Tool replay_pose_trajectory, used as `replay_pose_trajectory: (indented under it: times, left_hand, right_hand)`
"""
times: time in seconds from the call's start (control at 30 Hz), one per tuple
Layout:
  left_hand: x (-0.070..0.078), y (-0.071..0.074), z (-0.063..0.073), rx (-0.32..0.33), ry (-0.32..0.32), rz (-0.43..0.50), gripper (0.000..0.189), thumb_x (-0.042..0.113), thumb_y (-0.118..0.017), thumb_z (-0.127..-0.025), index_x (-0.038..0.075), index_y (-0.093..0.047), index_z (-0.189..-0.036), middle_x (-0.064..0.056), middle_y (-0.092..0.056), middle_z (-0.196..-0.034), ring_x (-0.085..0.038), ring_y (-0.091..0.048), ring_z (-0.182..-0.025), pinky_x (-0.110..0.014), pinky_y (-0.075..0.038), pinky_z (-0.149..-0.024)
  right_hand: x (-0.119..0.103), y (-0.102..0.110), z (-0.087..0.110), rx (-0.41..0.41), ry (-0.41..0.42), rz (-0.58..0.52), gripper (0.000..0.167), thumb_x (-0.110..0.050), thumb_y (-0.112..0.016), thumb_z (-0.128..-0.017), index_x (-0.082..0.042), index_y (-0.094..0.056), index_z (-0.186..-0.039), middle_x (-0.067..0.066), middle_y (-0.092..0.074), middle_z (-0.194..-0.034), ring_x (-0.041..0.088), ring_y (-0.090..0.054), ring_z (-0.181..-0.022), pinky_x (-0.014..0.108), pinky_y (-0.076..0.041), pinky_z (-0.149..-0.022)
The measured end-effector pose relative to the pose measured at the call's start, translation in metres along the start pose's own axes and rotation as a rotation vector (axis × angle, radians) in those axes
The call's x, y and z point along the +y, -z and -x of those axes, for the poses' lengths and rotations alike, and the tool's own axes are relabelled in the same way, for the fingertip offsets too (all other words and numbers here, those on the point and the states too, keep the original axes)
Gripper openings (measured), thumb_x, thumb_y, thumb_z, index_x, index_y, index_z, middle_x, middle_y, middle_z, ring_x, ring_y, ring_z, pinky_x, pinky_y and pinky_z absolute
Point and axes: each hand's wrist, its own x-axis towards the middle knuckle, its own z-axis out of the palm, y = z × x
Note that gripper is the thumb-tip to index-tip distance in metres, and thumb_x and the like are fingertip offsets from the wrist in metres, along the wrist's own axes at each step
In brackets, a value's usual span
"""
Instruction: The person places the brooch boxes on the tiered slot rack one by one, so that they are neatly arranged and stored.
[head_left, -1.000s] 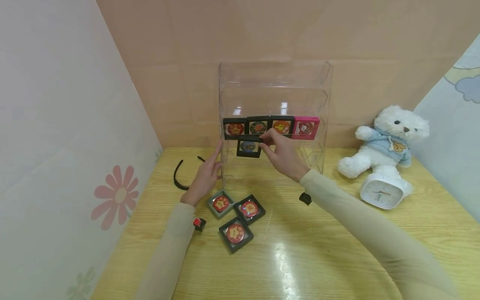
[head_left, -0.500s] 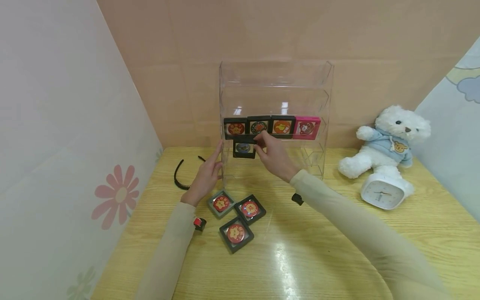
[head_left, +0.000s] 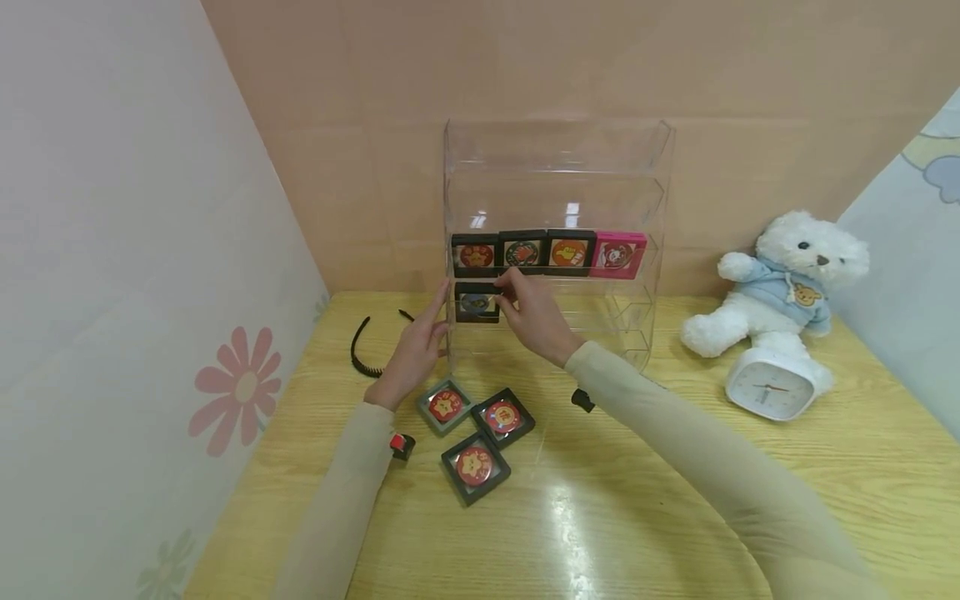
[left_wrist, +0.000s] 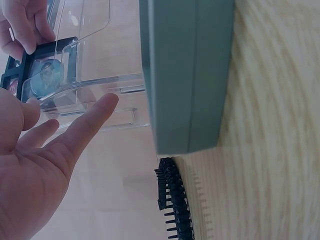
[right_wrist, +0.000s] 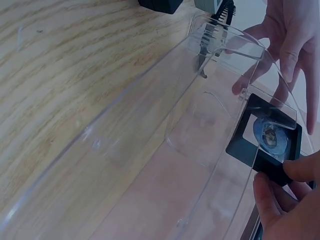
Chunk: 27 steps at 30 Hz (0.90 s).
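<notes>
A clear tiered acrylic rack [head_left: 558, 196] stands against the back wall. My right hand [head_left: 534, 315] pinches the right edge of a black square frame [head_left: 477, 303] with a round blue badge, which sits at the left end of the tier below the filled one. In the right wrist view, thumb and fingers hold the frame [right_wrist: 272, 137] behind the clear lip. My left hand [head_left: 411, 354] rests against the rack's left side with its fingers extended, as the left wrist view also shows. Above, three black frames [head_left: 523, 252] and a pink frame [head_left: 619, 255] stand in one row.
On the table in front of the rack lie a grey-green frame [head_left: 445, 406] and two dark frames [head_left: 476, 467], all with red badges. A black toothed headband [head_left: 363, 354] lies at left. At right sit a white teddy bear [head_left: 787, 275] and a white clock [head_left: 771, 385].
My right hand has carried the blue-badge frame left and slightly down, into the left end of the lower tier. The left hand has stayed at the rack's side.
</notes>
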Motion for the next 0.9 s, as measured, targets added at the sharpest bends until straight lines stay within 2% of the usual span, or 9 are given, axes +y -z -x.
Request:
replay_pose_trajectory:
  times: [0.1, 0.33, 0.53, 0.67, 0.9]
  left_hand:
    - [0.001, 0.000, 0.000, -0.006, 0.009, 0.014, 0.074, 0.006, -0.041, -0.108, 0.039, -0.006, -0.163, 0.001, -0.020, -0.166, -0.032, -0.052, -0.131, -0.032, -0.062, -0.081]
    - [-0.001, 0.000, -0.001, 0.000, 0.006, -0.002, 0.074, 0.007, -0.041, -0.108, 0.040, -0.005, -0.163, -0.002, -0.021, -0.166, -0.033, -0.049, -0.133, -0.039, -0.059, -0.091]
    - [0.001, 0.000, 0.000, -0.004, 0.033, 0.029, 0.074, 0.008, -0.040, -0.108, 0.043, -0.005, -0.162, 0.000, -0.021, -0.166, -0.033, -0.053, -0.129, -0.032, -0.062, -0.079]
    - [0.002, 0.000, 0.000, -0.001, 0.019, 0.032, 0.075, 0.006, -0.041, -0.108, 0.043, -0.005, -0.162, -0.002, -0.020, -0.166, -0.034, -0.053, -0.128, -0.032, -0.063, -0.079]
    - [-0.001, 0.000, 0.000, 0.015, -0.019, -0.019, 0.075, 0.006, -0.043, -0.107, 0.039, -0.005, -0.163, -0.004, -0.023, -0.165, -0.029, -0.063, -0.107, -0.033, -0.062, -0.083]
  right_hand:
    - [-0.001, -0.001, 0.000, -0.004, -0.001, 0.001, 0.015, -0.003, -0.064, -0.099, 0.000, -0.060, -0.113, 0.014, -0.069, -0.101, 0.023, -0.066, -0.089, 0.037, -0.059, -0.077]
    - [-0.001, -0.002, 0.001, -0.001, 0.002, 0.001, 0.016, -0.003, -0.065, -0.099, 0.001, -0.061, -0.113, 0.014, -0.068, -0.104, 0.024, -0.067, -0.091, 0.037, -0.059, -0.079]
    - [-0.001, -0.002, 0.002, 0.011, 0.023, 0.014, 0.019, -0.004, -0.068, -0.098, 0.001, -0.062, -0.115, 0.015, -0.068, -0.107, 0.024, -0.066, -0.093, 0.037, -0.059, -0.082]
    - [-0.003, 0.001, 0.004, 0.022, 0.016, 0.030, 0.021, -0.006, -0.068, -0.098, 0.001, -0.062, -0.116, 0.015, -0.067, -0.109, 0.025, -0.065, -0.094, 0.037, -0.058, -0.082]
    - [-0.011, 0.016, 0.011, 0.101, 0.048, -0.016, 0.021, -0.001, -0.066, -0.097, 0.004, -0.060, -0.116, 0.016, -0.063, -0.111, 0.027, -0.062, -0.096, 0.041, -0.058, -0.082]
